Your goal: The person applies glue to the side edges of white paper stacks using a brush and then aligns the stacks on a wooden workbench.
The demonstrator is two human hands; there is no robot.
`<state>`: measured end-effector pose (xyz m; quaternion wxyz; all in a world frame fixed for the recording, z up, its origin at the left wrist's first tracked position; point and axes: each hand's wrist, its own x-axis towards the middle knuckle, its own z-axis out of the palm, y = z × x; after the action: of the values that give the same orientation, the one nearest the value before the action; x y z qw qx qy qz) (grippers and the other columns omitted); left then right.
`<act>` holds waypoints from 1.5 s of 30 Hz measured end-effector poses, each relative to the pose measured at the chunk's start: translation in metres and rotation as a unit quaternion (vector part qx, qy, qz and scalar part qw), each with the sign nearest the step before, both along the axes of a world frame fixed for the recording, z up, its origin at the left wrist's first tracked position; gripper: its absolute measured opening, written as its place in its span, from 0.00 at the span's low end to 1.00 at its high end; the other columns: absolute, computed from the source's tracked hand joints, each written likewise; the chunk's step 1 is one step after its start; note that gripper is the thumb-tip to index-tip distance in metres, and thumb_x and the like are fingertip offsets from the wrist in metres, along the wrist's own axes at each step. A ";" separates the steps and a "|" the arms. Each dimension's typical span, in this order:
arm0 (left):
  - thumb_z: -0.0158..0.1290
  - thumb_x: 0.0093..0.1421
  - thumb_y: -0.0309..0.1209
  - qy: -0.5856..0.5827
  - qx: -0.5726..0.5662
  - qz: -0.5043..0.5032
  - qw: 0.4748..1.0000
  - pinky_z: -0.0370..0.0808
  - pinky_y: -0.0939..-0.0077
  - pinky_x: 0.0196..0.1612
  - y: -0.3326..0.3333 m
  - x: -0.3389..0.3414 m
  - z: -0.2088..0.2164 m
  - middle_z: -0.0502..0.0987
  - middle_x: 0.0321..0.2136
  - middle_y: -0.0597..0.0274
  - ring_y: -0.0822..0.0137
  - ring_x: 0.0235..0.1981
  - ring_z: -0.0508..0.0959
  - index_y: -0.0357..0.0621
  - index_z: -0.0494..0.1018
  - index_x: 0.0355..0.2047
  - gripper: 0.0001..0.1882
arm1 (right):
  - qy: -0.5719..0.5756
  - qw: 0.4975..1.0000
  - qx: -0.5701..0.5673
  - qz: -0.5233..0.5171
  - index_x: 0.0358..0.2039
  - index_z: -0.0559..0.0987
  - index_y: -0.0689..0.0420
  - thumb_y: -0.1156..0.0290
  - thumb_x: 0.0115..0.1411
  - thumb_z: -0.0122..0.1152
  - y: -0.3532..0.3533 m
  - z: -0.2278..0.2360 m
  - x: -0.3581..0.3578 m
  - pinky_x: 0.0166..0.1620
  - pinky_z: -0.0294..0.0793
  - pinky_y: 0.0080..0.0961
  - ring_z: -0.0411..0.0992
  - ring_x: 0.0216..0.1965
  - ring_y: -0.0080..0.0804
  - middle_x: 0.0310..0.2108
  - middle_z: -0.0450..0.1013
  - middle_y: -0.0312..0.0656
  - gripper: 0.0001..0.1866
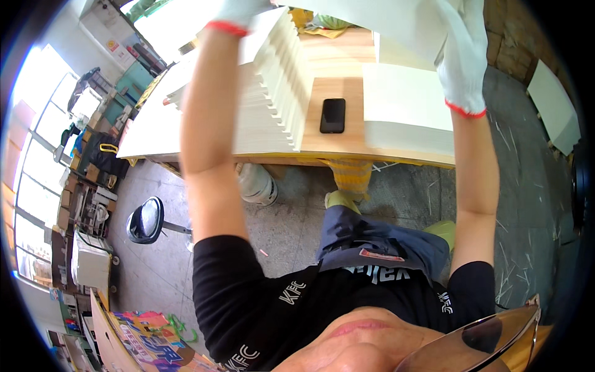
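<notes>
Both my hands wear white knit gloves with red cuffs and reach over the worktable [338, 87]. My right hand [463, 59] grips the right edge of a large white paper sheet [396, 22], which is raised above the table. My left hand [240, 11] is blurred at the upper edge, beside the other end of the sheet; its fingers are out of sight. Below it stands a tall stack of white paper [263, 111] in stepped, offset layers. A lower, even paper stack [406, 102] sits under the raised sheet, near my right forearm.
A black phone [333, 116] lies between the two stacks. Under the table are a white bucket [257, 185] and a yellow wrapped bundle [350, 177]. A black-seated stool [146, 220] stands at left. White scraps litter the floor at right, near a leaning white board [553, 106].
</notes>
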<state>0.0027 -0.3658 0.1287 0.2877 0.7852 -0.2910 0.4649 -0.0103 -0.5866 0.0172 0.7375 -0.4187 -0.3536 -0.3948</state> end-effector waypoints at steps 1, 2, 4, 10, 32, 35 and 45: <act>0.62 0.60 0.43 0.025 0.008 0.084 0.996 0.64 0.61 0.65 0.059 0.011 0.009 0.59 0.67 0.39 0.50 0.63 0.69 0.49 0.50 0.73 0.47 | 0.004 1.000 -0.014 0.018 0.69 0.60 0.64 0.79 0.63 0.51 0.005 0.013 0.002 0.64 0.64 0.26 0.67 0.61 0.33 0.63 0.66 0.46 0.33; 0.62 0.60 0.46 0.055 0.026 0.167 0.984 0.62 0.61 0.67 0.115 0.024 0.018 0.58 0.69 0.41 0.49 0.65 0.66 0.52 0.49 0.74 0.48 | 0.010 0.999 -0.024 0.035 0.69 0.60 0.64 0.79 0.63 0.51 0.014 0.025 0.007 0.64 0.64 0.26 0.67 0.61 0.34 0.63 0.66 0.46 0.33; 0.60 0.62 0.43 0.113 -0.120 0.053 0.985 0.71 0.61 0.58 0.195 0.038 0.016 0.69 0.59 0.47 0.52 0.59 0.72 0.45 0.61 0.65 0.35 | -0.003 0.994 -0.062 0.085 0.68 0.60 0.64 0.79 0.63 0.51 0.032 0.060 -0.003 0.63 0.65 0.27 0.68 0.60 0.34 0.62 0.67 0.46 0.32; 0.50 0.69 0.34 0.084 -0.275 -0.061 0.956 0.85 0.72 0.38 0.268 -0.009 -0.011 0.79 0.45 0.50 0.60 0.43 0.82 0.35 0.72 0.57 0.20 | 0.024 0.945 -0.072 0.317 0.64 0.65 0.64 0.77 0.64 0.52 0.153 0.082 0.075 0.62 0.66 0.27 0.68 0.60 0.35 0.61 0.68 0.46 0.27; 0.69 0.53 0.38 0.363 0.104 0.216 0.901 0.73 0.72 0.48 0.387 -0.006 -0.096 0.82 0.38 0.61 0.67 0.39 0.78 0.53 0.76 0.59 0.32 | -0.069 0.748 -0.604 -0.267 0.49 0.82 0.52 0.35 0.58 0.57 0.209 -0.007 0.078 0.39 0.78 0.37 0.80 0.36 0.41 0.37 0.81 0.48 0.34; 0.69 0.53 0.39 0.347 0.087 0.208 0.910 0.73 0.74 0.48 0.395 0.000 -0.102 0.82 0.39 0.61 0.67 0.39 0.78 0.53 0.76 0.59 0.32 | -0.040 0.745 -0.607 -0.276 0.47 0.83 0.53 0.36 0.59 0.57 0.208 -0.008 0.072 0.38 0.78 0.35 0.80 0.35 0.41 0.34 0.80 0.49 0.33; 0.69 0.53 0.42 0.366 0.079 0.223 0.900 0.73 0.75 0.41 0.378 -0.008 -0.100 0.80 0.31 0.65 0.73 0.33 0.75 0.57 0.78 0.57 0.30 | -0.002 0.730 -0.638 -0.246 0.47 0.84 0.56 0.48 0.63 0.61 0.202 -0.013 0.061 0.31 0.69 0.34 0.68 0.24 0.34 0.24 0.69 0.42 0.24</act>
<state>-0.0052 0.0122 0.0285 0.1992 0.9646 -0.0179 0.1719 0.0509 -0.3848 0.0044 0.1732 -0.8623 -0.4081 -0.2447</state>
